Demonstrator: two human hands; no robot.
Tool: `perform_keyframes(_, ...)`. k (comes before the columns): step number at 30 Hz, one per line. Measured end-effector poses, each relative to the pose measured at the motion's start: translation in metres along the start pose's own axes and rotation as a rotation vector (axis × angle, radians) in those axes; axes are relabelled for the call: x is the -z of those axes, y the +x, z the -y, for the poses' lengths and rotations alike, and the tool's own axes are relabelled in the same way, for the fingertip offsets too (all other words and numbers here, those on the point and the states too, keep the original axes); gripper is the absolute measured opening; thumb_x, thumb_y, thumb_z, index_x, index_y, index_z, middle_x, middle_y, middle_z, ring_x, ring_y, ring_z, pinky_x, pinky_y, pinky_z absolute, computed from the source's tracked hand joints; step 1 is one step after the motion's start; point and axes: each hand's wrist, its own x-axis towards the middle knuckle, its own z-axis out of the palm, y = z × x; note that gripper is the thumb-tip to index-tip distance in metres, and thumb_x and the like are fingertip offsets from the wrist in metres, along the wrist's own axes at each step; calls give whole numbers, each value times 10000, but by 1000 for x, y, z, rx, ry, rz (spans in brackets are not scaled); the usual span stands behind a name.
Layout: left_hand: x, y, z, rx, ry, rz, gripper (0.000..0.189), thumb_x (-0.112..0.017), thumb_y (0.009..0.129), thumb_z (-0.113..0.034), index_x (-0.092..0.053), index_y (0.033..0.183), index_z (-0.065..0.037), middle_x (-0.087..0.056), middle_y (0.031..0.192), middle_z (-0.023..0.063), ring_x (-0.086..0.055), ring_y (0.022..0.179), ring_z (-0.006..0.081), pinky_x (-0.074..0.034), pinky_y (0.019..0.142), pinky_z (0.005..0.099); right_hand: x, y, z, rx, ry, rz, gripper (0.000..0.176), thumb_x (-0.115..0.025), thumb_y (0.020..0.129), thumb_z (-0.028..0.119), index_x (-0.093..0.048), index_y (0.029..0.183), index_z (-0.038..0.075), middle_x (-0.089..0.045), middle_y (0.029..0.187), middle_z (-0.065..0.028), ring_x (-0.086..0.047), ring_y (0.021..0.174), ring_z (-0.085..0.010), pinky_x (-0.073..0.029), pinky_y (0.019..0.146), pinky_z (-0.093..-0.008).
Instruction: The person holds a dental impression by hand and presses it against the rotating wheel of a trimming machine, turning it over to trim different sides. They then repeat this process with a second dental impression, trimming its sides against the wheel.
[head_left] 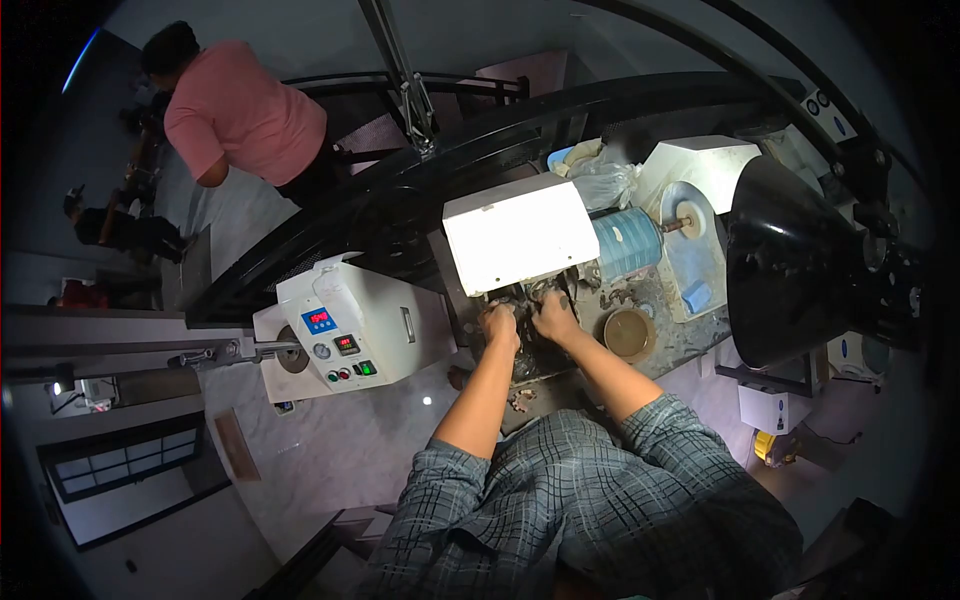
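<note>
Under the front edge of a bright white machine cover (520, 232), both hands are close together over a dark work area. My left hand (499, 322) has its fingers curled at the cover's lower edge; whatever they hold is too small and dark to make out. A short way to its right, my right hand (553, 312) is also closed, with its fingertips partly in shadow and smudged dark. A round brown bowl (629, 334) stands to the right of my right hand. Behind it lies a ribbed blue-green container (630, 244).
A white machine (385, 325) with lit displays stands at the left. At the right are a white basin (690, 262) with a spindle, clear plastic bags (606, 182) and a large black lamp shade (785, 262). A person in pink (245, 115) stands at the upper left.
</note>
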Motion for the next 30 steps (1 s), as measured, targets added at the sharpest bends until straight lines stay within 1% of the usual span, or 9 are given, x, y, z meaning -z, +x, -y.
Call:
perform_keyframes(2,7,-3,6,-4,-35,44,189,-469,625,97,-454,634,-91,-452,642,-2,-443,587,123,-352,568,234,8,-2,5,51,-11,42,56,-533,590,-19,-498,623,-47,-524,654,-251,-522,676,-419,-424,590,-441)
perform_keyframes(4,12,-4,14,-79,-146,329,185,-451,634,99,-476,659,-83,-473,677,7,-468,623,133,-380,583,241,21,-2,17,238,179,-47,93,-547,569,-22,-509,635,-75,-514,632,-256,-526,616,-428,-435,551,-434)
perform_keyframes(7,13,12,25,35,14,197,192,-428,634,103,-509,694,-61,-497,731,25,-485,694,143,-404,646,246,15,1,8,168,89,15,57,-522,564,-37,-499,613,-57,-505,642,-259,-507,642,-438,-417,552,-432)
perform_keyframes(10,-3,13,23,56,-151,56,192,-427,627,98,-526,708,-45,-508,748,34,-495,706,154,-419,666,256,-5,6,-10,183,35,-39,58,-514,565,-40,-495,614,-62,-509,629,-261,-514,647,-436,-424,573,-442)
perform_keyframes(14,2,8,8,76,-177,183,152,-482,635,63,-496,652,-87,-477,727,1,-444,667,133,-373,674,257,-12,7,-12,68,-64,36,125,-544,572,1,-516,672,-68,-534,697,-274,-534,702,-428,-439,617,-445)
perform_keyframes(22,3,14,6,106,8,83,85,-496,651,24,-526,693,-43,-511,727,30,-479,689,154,-394,668,282,-1,8,-2,-35,-18,169,207,-597,597,37,-509,753,-65,-530,695,-275,-529,741,-447,-450,670,-462)
perform_keyframes(24,4,16,9,113,32,80,138,-466,648,53,-530,716,-49,-527,754,31,-503,690,147,-418,623,265,-6,6,-6,103,-37,44,189,-580,586,9,-500,744,-58,-530,692,-266,-521,695,-449,-438,625,-465)
perform_keyframes(28,13,-4,10,0,-151,289,189,-432,654,82,-531,751,-47,-542,769,29,-522,699,141,-418,617,246,5,-3,-9,188,-6,109,180,-564,574,-17,-489,734,-52,-524,694,-268,-509,654,-456,-421,593,-466)
perform_keyframes(30,13,-8,7,-43,-160,365,201,-424,653,90,-529,751,-51,-540,762,26,-525,688,140,-416,612,239,-12,-3,-25,280,129,-19,174,-551,567,-38,-482,726,-51,-517,692,-267,-498,623,-464,-411,583,-468)
